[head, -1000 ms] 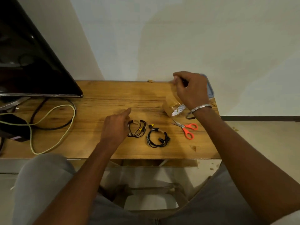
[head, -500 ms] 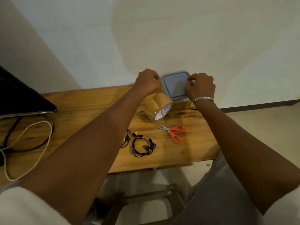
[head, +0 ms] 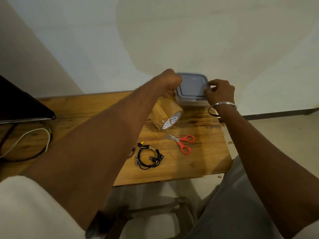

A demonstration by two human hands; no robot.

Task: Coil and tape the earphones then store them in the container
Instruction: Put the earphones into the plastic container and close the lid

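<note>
**A:** What took up most of the view?

**B:** A wooden worktop [head: 198, 163] set against a pale wall, with the corner of a dark monitor [head: 19, 104] at its left and a white cable [head: 31, 131] looped below it.

**A:** And the container?

**B:** The square plastic container [head: 191, 100] sat at the back right of the worktop, by the wall, with its blue-grey lid [head: 191, 85] on. Both hands were at it.

**A:** How were the fingers?

**B:** The right hand [head: 221, 91] had its fingers [head: 208, 91] curled narrow, pinching the lid's right rim. The left hand [head: 170, 82] lay against the container's left side with its back to the camera. Its fingers were hidden, so I could not tell whether they gripped.

**A:** What lay nearer?

**B:** A roll of brown packing tape [head: 165, 111] lay on its side just in front of the container. Orange-handled scissors [head: 181, 141] lay flat nearer still, blades pointing left.

**A:** The earphones?

**B:** One black coiled pair of earphones [head: 152, 158] lay near the front edge, left of the scissors. A second coil [head: 132, 152] beside it was mostly hidden behind the left forearm.

**A:** Anything smaller?

**B:** A metal bracelet [head: 224, 104] sat on the right wrist, and a thin black band [head: 211, 113] lay on the worktop just beneath it.
</note>
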